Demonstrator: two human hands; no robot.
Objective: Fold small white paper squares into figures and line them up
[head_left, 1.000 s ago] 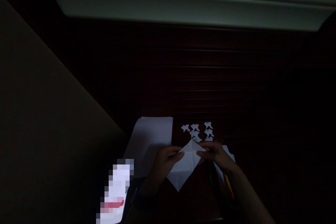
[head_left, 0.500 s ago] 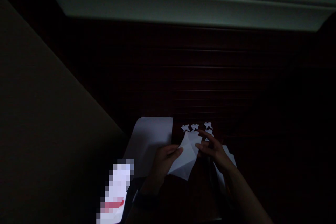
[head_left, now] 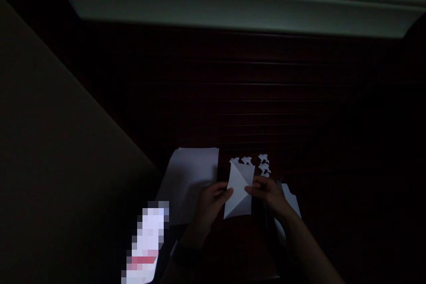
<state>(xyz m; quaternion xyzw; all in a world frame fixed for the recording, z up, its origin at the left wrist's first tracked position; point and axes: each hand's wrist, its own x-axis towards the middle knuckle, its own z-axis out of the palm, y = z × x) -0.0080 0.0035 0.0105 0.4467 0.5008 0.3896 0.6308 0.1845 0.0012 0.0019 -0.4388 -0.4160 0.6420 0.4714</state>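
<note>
A creased sheet of white paper [head_left: 240, 186] is held upright over the dark table, with diagonal fold lines across it. My left hand [head_left: 213, 199] pinches its left edge, thumb on the near face and fingers behind. On the opposite edge my right hand [head_left: 268, 193] grips the same way, thumb in front. Just beyond the paper's top edge lie small folded paper pieces [head_left: 246, 160], partly covered by it. More folded pieces [head_left: 264, 167] lie in a column to the right.
A stack of white paper [head_left: 195, 173] lies to the left. Under my right forearm is some white paper [head_left: 291, 199]. A bright, pixelated screen-like object [head_left: 146, 244] stands at the lower left. Dark slatted wood [head_left: 253, 84] rises behind the table. The scene is dim.
The paper has turned from a slant to nearly straight and moved slightly right. My right hand has shifted from its upper right corner down to a pinch on its right edge.
</note>
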